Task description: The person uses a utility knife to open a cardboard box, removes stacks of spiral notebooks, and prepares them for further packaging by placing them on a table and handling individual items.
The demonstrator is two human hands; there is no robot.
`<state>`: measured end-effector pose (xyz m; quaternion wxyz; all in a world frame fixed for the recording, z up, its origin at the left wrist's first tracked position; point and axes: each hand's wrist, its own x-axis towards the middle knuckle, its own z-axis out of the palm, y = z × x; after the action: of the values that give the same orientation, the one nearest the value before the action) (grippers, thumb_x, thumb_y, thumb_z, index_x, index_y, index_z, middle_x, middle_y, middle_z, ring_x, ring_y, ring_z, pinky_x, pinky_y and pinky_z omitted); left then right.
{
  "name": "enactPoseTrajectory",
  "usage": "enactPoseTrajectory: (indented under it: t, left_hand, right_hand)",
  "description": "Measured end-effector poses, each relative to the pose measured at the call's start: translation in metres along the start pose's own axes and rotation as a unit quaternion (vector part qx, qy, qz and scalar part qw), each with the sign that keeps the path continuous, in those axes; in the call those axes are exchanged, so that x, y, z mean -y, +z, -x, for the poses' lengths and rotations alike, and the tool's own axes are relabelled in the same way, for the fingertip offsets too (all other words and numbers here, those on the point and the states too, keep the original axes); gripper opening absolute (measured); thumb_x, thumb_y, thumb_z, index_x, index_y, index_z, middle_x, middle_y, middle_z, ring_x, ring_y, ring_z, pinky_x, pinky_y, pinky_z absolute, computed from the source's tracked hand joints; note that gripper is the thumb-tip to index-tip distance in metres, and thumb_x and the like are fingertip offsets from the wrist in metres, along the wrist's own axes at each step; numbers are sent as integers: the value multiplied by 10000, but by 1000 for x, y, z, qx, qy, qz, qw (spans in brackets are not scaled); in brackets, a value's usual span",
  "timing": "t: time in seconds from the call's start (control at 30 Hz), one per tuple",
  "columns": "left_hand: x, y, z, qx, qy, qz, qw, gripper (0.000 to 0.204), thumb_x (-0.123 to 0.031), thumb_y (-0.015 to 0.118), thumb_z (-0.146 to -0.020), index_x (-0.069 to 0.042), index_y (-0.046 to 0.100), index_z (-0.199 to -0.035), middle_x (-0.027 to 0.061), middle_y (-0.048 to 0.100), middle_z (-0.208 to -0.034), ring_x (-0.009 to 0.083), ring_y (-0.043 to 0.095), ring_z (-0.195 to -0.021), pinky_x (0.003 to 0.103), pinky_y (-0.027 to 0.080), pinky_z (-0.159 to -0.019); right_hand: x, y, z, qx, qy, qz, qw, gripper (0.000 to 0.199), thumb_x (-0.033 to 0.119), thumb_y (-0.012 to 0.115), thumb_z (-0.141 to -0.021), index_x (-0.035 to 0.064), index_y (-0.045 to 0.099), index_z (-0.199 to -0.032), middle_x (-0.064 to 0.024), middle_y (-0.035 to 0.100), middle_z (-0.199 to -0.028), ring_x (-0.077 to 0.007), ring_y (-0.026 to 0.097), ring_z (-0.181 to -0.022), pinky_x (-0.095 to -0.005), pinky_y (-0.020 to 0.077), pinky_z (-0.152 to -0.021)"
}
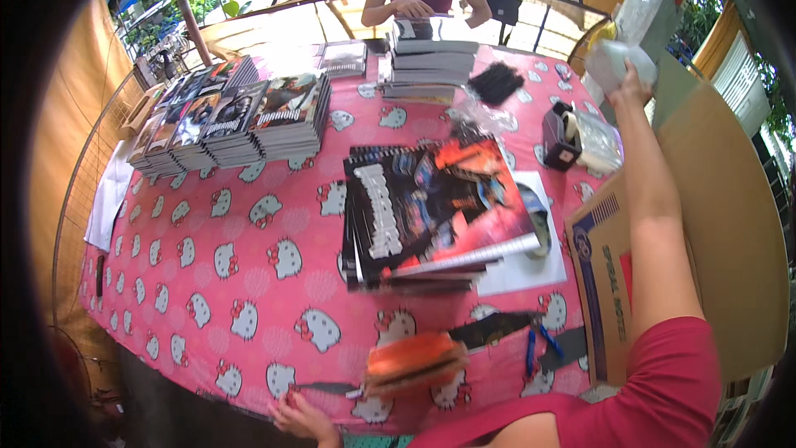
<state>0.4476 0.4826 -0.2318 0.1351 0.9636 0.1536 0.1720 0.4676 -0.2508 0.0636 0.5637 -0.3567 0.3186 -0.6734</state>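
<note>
My right arm reaches far out to the right, and my right hand (632,87) is closed on a whitish, translucent plastic bundle (612,63), which is blurred. Beside the table's near edge, my left hand (305,420) has its fingers apart and nothing visible in it. Just above it on the cloth lies a dark, flat blade-like piece (327,387). A stack of spiral notebooks (439,207) with dark and red covers stands mid-table on white sheets (539,270). Closer to me are an orange-topped bundle (414,362) and blue-handled pliers (537,348).
Stacked notebooks (240,116) fill the far left. Across the table, a person in a dark red top has a hand on a tall book stack (431,58). Black spiral coils (496,83) and a tape dispenser (562,137) lie right; an open cardboard box (601,274) borders the right side.
</note>
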Motion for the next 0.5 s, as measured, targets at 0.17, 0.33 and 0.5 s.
enactPoseTrajectory:
  t: [0.17, 0.33, 0.5]
  left_hand:
    - [-15, -16, 1, 42, -35, 83, 995, 359, -348, 476, -874, -58, 545, -1075, 170, 433, -1275, 293, 289, -1275, 483, 113, -1058]
    - [-56, -57, 0, -7, -56, 370, 927, 413, -319, 471, -885, -51, 418, -1196, 169, 380, -1310, 275, 334, -1240, 433, 290, -992]
    - [-174, -187, 24, 327, 148, 742, 566, 551, -357, 504, -864, -29, 331, -1271, 149, 371, -1311, 231, 484, -1073, 349, 425, -879]
  right_hand:
    - [68, 4, 79, 218, 223, -83, 946, 413, 356, 520, -842, 103, 480, -1166, -78, 544, -1112, -306, 485, -1077, -550, 369, -857]
    - [121, -70, 207, 381, 286, -292, 829, 344, 298, 500, -879, 112, 487, -1168, -54, 539, -1154, -201, 519, -1052, -406, 436, -888]
    - [160, -160, 326, 443, 127, -233, 856, 764, 159, 629, -784, 166, 174, -1397, -72, 397, -1296, -204, 431, -1156, -389, 387, -941]
